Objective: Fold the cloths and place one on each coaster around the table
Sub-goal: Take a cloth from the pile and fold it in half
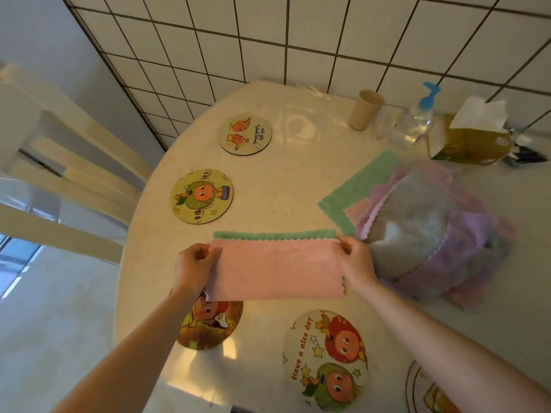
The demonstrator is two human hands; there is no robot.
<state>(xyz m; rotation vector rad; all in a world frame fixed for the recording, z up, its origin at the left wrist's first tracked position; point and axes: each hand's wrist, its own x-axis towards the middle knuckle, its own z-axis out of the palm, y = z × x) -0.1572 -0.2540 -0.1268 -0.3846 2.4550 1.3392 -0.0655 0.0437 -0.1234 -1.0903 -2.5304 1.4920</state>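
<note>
Lettering on the coaster (325, 359) at the table's (286, 192) near edge reads "Have a nice day"; writing on the other coasters is too small to read. Both the left hand (195, 263) and right hand (356, 260) pinch the top corners of a pink cloth (275, 271), held above the table and covering part of another coaster (208, 326). Heaped cloths (429, 234) lie just right, near a tissue box (468, 144).

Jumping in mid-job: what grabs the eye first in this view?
The pink cloth, stretched between the left hand and right hand at centre, a green edge behind it. Cartoon coasters curve along the table's left and near edge, all bare. A loose pile of cloths sits at right.
</note>
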